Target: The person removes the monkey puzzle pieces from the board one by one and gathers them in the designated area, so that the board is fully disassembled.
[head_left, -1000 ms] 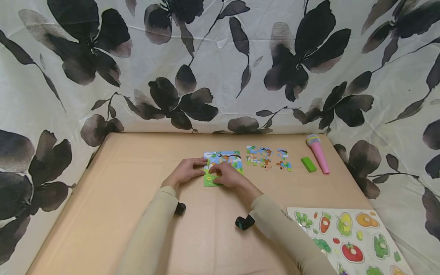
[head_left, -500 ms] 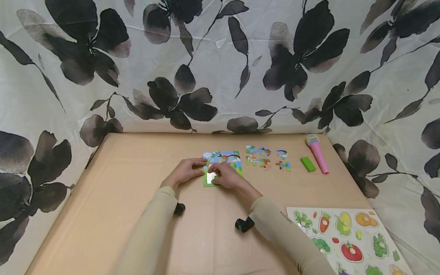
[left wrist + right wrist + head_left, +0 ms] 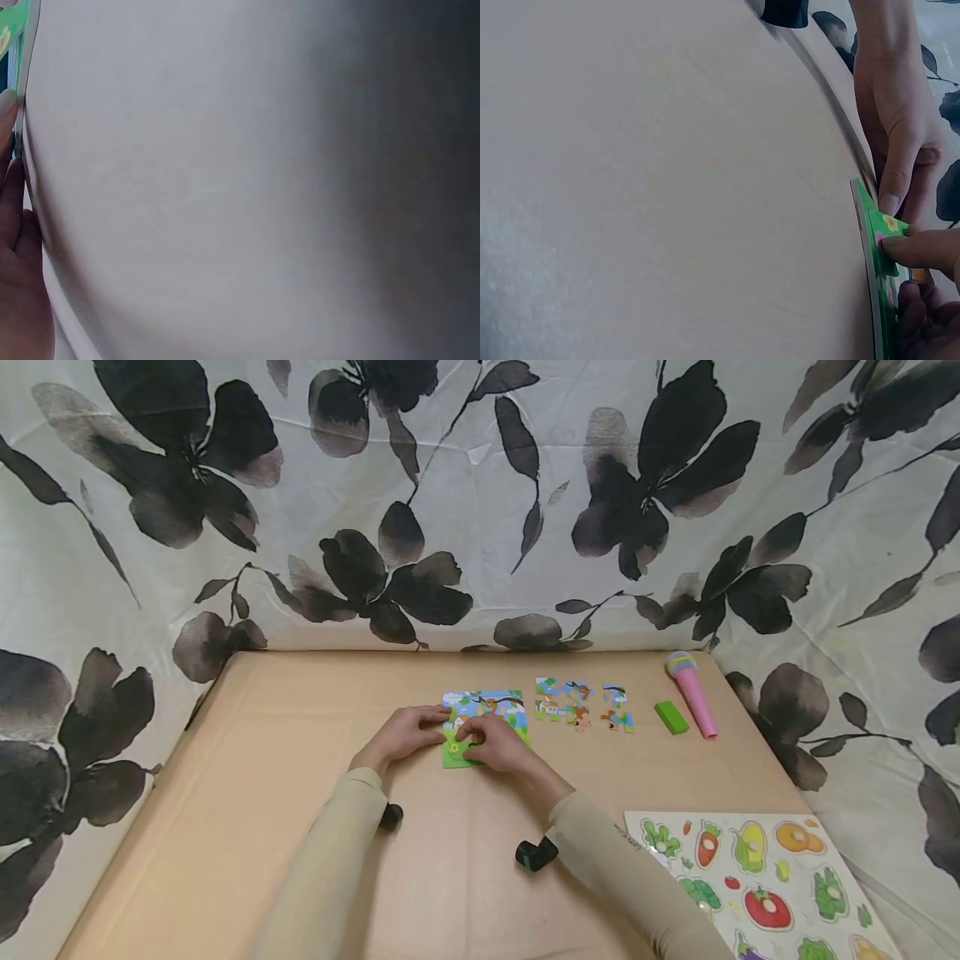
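A small picture puzzle board [image 3: 487, 695] with blue sky, a branch and a green lower edge lies on the table between both hands. My left hand [image 3: 401, 735] rests at the board's left side, fingers fairly straight along its edge. Over the lower middle of the board, my right hand [image 3: 495, 742] pinches a green puzzle piece [image 3: 886, 261] between thumb and fingers. The right wrist view shows the thumb on the piece, close over the board. My right hand hides part of the picture. Only the board's corner and part of the left hand [image 3: 22, 277] show in the left wrist view.
Right of the board lie several loose puzzle pieces [image 3: 551, 706]. Beyond them are a green block [image 3: 671, 717] and a pink toy microphone [image 3: 693, 697]. A white vegetable picture board [image 3: 720, 827] lies at the table's front right, beside the right sleeve. Floral cloth [image 3: 480, 527] hangs behind.
Half a second ago a white patch showed at the board's lower left; now green with a yellow flower shows there, as one second ago. The left hand stays in place.
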The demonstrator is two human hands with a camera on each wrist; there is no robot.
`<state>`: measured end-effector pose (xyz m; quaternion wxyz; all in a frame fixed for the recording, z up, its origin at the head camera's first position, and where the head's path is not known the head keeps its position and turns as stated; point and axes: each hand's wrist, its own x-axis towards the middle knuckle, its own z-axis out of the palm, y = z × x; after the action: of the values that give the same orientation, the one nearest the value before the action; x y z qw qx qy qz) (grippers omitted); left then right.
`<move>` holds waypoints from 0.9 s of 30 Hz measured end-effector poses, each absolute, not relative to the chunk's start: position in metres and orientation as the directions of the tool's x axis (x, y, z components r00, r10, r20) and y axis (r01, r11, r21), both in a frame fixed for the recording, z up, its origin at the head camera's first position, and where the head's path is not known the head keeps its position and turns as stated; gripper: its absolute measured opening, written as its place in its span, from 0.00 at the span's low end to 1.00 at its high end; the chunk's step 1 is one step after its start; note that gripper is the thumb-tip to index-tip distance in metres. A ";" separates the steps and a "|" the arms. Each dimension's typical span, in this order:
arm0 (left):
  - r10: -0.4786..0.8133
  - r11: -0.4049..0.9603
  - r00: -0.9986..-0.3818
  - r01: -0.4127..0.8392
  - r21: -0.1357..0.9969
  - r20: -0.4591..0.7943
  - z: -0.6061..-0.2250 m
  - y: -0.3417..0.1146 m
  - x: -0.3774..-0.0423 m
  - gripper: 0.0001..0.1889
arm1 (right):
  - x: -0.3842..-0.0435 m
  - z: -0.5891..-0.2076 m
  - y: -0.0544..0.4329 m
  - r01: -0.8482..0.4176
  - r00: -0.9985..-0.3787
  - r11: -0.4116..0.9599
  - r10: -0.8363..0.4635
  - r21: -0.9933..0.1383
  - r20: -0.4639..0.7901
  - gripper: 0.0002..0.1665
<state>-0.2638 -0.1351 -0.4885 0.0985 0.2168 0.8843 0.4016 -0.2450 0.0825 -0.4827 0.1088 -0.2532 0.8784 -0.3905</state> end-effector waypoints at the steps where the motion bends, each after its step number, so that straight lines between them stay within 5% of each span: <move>1: 0.463 0.583 -0.886 0.305 0.753 0.001 -0.488 -0.135 -0.264 0.22 | -0.245 -0.482 0.083 -0.353 -0.850 0.565 -0.526 -0.745 0.004 0.13; 27: 0.461 0.595 -0.887 0.288 0.751 -0.024 -0.489 -0.133 -0.264 0.22 | -0.240 -0.474 0.131 -0.012 -0.942 0.297 -0.325 -0.955 -0.089 0.21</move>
<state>-0.2642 -0.1333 -0.4889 0.1085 0.2113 0.8863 0.3976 -0.2403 0.1306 -0.4739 0.1339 -0.1062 0.7940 -0.5835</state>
